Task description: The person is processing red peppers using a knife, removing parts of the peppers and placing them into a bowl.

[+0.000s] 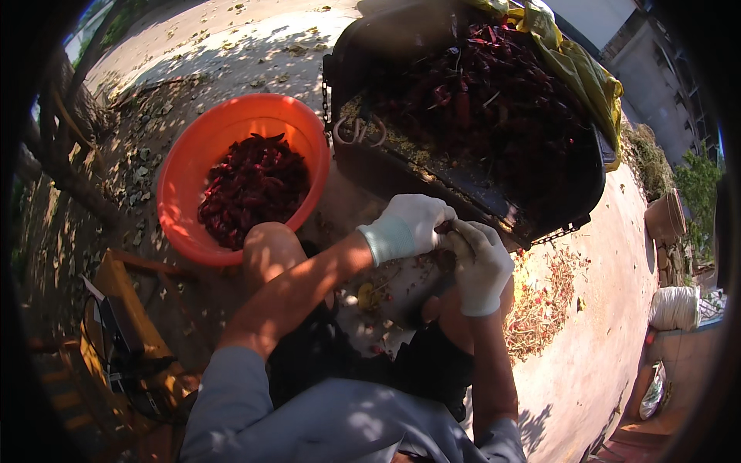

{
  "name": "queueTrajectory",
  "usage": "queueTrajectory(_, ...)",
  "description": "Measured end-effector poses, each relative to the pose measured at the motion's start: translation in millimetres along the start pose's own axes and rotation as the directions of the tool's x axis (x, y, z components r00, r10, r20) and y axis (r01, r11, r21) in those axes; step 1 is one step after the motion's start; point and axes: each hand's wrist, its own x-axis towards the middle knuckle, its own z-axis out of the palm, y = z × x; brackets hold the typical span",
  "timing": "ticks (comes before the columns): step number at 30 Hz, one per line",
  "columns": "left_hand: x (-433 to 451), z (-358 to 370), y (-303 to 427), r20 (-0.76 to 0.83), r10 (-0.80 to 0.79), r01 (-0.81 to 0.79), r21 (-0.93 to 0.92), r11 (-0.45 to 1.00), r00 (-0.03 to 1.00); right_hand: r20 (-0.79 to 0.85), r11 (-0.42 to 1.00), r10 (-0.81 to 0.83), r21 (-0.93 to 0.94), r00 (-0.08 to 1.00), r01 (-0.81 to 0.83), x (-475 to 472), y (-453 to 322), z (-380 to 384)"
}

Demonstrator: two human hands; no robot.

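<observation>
Both hands wear white knit gloves and meet at the near edge of a dark, chain-hung cart bed [370, 168] heaped with dried red chili peppers [463, 98]. My left hand [414, 223] pinches one end of a small dark red chili pepper [444, 228]. My right hand [480, 260] has its thumb and fingers closed at the same pepper, which they mostly hide. To the left stands an orange plastic tub [179, 173], partly filled with red chili peppers [255, 188]. Pale stems and scraps [541, 307] lie in a pile on the ground at the right.
My knees are between the tub and the stem pile. A yellow plastic sheet [590, 81] drapes over the cart's far right rim. A yellow wooden chair [127, 301] with a device and cables stands at the lower left, near a tree trunk [75, 110]. A pot [666, 217] stands far right.
</observation>
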Motion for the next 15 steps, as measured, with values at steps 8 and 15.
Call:
queueTrajectory(8,-2.6,-17.2,1.7,0.032,0.128,-0.117,-0.227,0.967,0.991,0.280,0.603,0.540,0.529,0.794,-0.597,13.8,-8.0,-11.8)
queueTrajectory(15,-2.1,-10.0,0.8,-0.083,0.039,-0.080,-0.574,0.815,0.996,0.402,0.092,0.619,0.816,0.675,-0.570,21.3,2.9,2.1)
